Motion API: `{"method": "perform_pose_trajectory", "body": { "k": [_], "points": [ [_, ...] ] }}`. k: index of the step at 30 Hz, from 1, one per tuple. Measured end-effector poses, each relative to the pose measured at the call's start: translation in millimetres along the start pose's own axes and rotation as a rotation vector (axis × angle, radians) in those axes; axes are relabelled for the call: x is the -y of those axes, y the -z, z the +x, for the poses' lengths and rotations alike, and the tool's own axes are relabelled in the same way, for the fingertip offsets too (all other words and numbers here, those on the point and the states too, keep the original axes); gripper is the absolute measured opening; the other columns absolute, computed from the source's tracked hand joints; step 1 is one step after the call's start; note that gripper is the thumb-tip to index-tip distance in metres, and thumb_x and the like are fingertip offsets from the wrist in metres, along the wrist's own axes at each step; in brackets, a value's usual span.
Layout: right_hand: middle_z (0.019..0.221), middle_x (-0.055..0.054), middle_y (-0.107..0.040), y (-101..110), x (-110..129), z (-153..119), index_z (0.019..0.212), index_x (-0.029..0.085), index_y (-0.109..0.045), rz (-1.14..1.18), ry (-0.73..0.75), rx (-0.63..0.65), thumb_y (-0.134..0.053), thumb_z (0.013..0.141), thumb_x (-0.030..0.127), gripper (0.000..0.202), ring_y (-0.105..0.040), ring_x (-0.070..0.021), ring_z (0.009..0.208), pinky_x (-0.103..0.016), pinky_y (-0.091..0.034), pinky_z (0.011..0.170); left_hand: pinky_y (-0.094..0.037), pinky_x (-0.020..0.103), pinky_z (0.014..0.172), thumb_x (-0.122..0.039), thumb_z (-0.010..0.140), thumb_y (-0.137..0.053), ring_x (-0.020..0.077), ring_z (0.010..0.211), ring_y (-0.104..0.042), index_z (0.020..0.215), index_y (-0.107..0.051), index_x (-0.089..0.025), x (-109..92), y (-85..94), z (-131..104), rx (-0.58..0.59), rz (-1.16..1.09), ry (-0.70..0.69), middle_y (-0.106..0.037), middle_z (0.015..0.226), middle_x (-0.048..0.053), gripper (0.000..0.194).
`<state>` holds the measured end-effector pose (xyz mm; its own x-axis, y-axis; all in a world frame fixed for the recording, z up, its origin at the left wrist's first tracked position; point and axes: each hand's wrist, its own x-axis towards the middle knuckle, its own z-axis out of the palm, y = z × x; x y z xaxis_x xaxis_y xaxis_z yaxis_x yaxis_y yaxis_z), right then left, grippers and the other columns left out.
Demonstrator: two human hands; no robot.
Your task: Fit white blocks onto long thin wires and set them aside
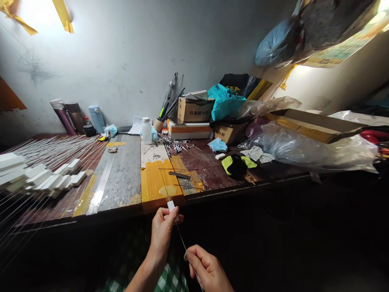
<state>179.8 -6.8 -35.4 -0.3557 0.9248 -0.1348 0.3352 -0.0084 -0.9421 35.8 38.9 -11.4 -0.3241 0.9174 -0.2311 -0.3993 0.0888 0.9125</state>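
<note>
Just off the table's front edge, my left hand [164, 227] pinches a small white block [171, 206] between thumb and fingers. A thin rod [181, 238] runs through or along the block; which of the two cannot be made out. Its dark upper part reaches over the yellow-taped strip [152, 178] of the table. Lower and to the right, my right hand [206, 265] has its thumb and fingers closed on the pale lower part of the rod. A pool of clear liquid [167, 190] lies on the yellow tape near the block.
White blocks with long thin rods [56, 181] are piled at the left. A steel ruler [103, 184], a dark flat strip [179, 175] and a white bottle [146, 132] are on the table [209, 170]. Cardboard boxes [194, 109] and plastic bags [291, 146] stand behind and right.
</note>
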Motion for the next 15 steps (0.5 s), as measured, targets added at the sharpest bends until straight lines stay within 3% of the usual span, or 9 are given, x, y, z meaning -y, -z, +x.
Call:
{"method": "perform_pose_trajectory", "body": {
  "k": [7,15],
  "points": [
    [0.058,0.005,-0.050,-5.9,-5.0,-2.9,0.075,0.020,-0.056,0.012,-0.031,-0.055,-0.054,0.082,0.056,0.037,-0.041,-0.0091,0.050,-0.020,-0.032,0.049,-0.049,0.029,0.070,-0.041,0.071,-0.074,0.0191,0.065,-0.068,0.070,-0.056,-0.015,0.8,1.6,-2.8,-0.008,0.014,-0.008,-0.074,0.065,0.008,0.031],
    [0.054,0.005,-0.045,-1.1,-0.4,-2.0,0.077,0.018,-0.060,0.001,-0.023,-0.020,-0.041,0.091,0.051,0.040,-0.035,-0.0089,0.045,-0.021,-0.027,0.044,-0.050,0.030,0.069,-0.042,0.068,-0.075,0.0198,0.063,-0.069,0.071,-0.057,-0.014,-0.4,1.0,2.2,-0.008,-0.001,-0.010,-0.074,0.064,0.009,0.034]
  ]
}}
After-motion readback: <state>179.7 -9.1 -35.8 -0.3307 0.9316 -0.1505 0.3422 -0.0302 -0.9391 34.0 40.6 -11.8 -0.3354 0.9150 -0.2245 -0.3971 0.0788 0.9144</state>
